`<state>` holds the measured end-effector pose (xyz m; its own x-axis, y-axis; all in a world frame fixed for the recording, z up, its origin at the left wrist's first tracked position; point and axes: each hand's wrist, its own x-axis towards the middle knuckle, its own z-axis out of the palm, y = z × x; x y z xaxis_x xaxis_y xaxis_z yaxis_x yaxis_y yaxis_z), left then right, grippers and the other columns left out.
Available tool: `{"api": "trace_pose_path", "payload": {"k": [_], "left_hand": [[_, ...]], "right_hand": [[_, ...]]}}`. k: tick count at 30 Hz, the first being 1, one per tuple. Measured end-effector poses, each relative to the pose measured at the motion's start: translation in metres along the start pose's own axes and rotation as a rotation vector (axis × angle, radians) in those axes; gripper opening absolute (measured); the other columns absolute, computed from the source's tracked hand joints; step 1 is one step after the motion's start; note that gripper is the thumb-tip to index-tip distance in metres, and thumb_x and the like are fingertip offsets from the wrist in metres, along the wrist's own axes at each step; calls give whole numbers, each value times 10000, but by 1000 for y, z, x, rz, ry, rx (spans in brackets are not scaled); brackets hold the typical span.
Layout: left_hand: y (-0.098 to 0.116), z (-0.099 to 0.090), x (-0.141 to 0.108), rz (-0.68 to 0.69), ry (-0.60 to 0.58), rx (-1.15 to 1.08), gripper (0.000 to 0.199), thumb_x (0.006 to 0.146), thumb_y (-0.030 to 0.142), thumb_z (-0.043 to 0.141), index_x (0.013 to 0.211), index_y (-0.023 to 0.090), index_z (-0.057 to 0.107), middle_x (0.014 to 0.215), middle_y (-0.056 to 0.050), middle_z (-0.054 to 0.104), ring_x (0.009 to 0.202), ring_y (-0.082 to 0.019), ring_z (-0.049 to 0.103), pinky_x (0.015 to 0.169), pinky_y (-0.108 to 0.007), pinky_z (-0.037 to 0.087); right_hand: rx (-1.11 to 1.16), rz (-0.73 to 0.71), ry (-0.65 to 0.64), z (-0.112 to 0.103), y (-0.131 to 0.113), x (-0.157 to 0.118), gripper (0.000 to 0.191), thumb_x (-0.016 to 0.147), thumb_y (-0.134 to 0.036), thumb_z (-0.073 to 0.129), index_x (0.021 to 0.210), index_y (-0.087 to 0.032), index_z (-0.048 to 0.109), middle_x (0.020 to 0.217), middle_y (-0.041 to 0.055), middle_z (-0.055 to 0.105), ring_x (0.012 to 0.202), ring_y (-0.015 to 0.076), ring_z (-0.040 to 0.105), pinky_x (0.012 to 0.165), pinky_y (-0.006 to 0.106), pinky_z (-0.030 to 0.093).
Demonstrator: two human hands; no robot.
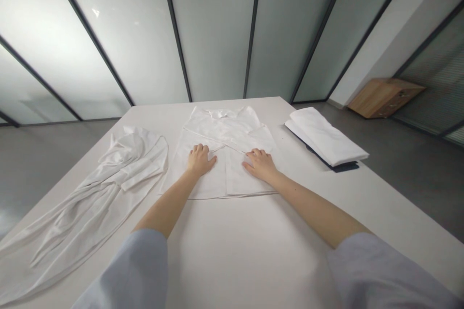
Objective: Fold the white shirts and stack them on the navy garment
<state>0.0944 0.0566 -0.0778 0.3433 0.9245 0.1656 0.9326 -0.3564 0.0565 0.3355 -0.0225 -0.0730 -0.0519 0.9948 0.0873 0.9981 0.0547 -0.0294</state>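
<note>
In the middle of the table lies a white garment [224, 130], partly folded, with its sleeves crossed over the body and a collar-like edge at the far end. My left hand [199, 159] rests on its left half, fingers stretched forward and thumb out to the side. On the right half lies my right hand [260, 164], its fingers slightly curled on the cloth and the thumb apart. Both hands press on the fabric from above, and neither visibly grips it. A seam or opening runs down the garment between them.
A crumpled white garment [119, 183] spreads along the left of the white table [246, 251]. At the right edge sits a folded white cloth [324, 137] on a dark folded piece [346, 167]. Behind stand frosted glass panels [217, 33] and a wooden cabinet [380, 97].
</note>
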Motion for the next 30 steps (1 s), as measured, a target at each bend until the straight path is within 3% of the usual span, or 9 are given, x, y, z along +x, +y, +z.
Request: {"api": "trace_pose_path", "payload": {"k": [5, 11, 15, 17, 20, 22, 24, 27, 30], "left_hand": [[2, -8, -19, 81, -31, 12, 308, 929, 394, 387, 1018, 212, 619, 1075, -107, 633, 1080, -266, 540, 936, -412, 419], [-5, -8, -41, 96, -16, -93, 303, 897, 380, 466, 1117, 217, 596, 1171, -84, 596, 1119, -235, 536, 948, -361, 430], [-10, -10, -43, 121, -35, -130, 331, 878, 382, 487, 1132, 206, 606, 1182, -79, 607, 1115, -230, 559, 970, -358, 434], [-10, -10, -43, 133, -41, -128, 342, 881, 384, 483, 1147, 207, 604, 1201, -76, 608, 1132, -228, 559, 1021, -376, 405], [-7, -8, -43, 139, -47, -92, 384, 900, 399, 462, 1224, 223, 571, 1317, -72, 569, 1282, -252, 462, 1144, -449, 258], [-5, -6, -43, 127, -50, -54, 419, 912, 411, 449, 1277, 226, 539, 1402, -74, 515, 1374, -279, 353, 1169, -499, 180], [-5, -5, -43, 132, -31, -31, 425, 916, 413, 454, 1286, 221, 535, 1428, -81, 495, 1396, -293, 316, 1164, -517, 179], [-6, -5, -42, 185, 28, -60, 358, 900, 389, 502, 1196, 210, 594, 1317, -95, 578, 1288, -278, 450, 1100, -461, 312], [-8, -7, -41, 241, 30, -102, 244, 891, 337, 517, 1038, 194, 649, 1107, -88, 660, 1072, -239, 586, 960, -388, 429]], "right_hand": [[24, -8, 26, 8, 4, -6, 493, 944, -481, 370, 1331, -222, 532, 1370, 139, 501, 1213, 317, 448, 989, 461, 361], [84, -62, -13, 17, 14, -5, 563, 928, -463, 429, 1409, -171, 458, 1461, 146, 437, 1316, 303, 405, 1075, 423, 310], [115, -76, -38, 20, 19, -3, 560, 943, -454, 411, 1431, -179, 427, 1504, 141, 390, 1385, 291, 336, 1119, 458, 253], [125, -70, -43, 21, 21, 0, 546, 950, -452, 408, 1427, -188, 432, 1515, 133, 376, 1395, 281, 325, 1124, 459, 248], [126, -48, -6, 21, 23, 6, 518, 951, -437, 432, 1399, -179, 464, 1499, 134, 399, 1380, 269, 349, 1115, 437, 269], [119, -32, 62, 19, 23, 9, 482, 934, -415, 485, 1353, -179, 510, 1452, 143, 453, 1338, 277, 398, 1084, 430, 306], [121, -43, 136, 16, 21, 10, 386, 908, -369, 542, 1243, -183, 592, 1326, 143, 556, 1234, 280, 488, 1021, 412, 361], [169, -136, 140, 11, 17, 5, 177, 894, -292, 564, 974, -181, 676, 1009, 99, 667, 986, 236, 594, 882, 346, 422], [216, -234, 84, 7, 14, -1, 151, 896, -271, 558, 843, -183, 669, 866, 63, 663, 874, 204, 600, 807, 301, 429]]}}
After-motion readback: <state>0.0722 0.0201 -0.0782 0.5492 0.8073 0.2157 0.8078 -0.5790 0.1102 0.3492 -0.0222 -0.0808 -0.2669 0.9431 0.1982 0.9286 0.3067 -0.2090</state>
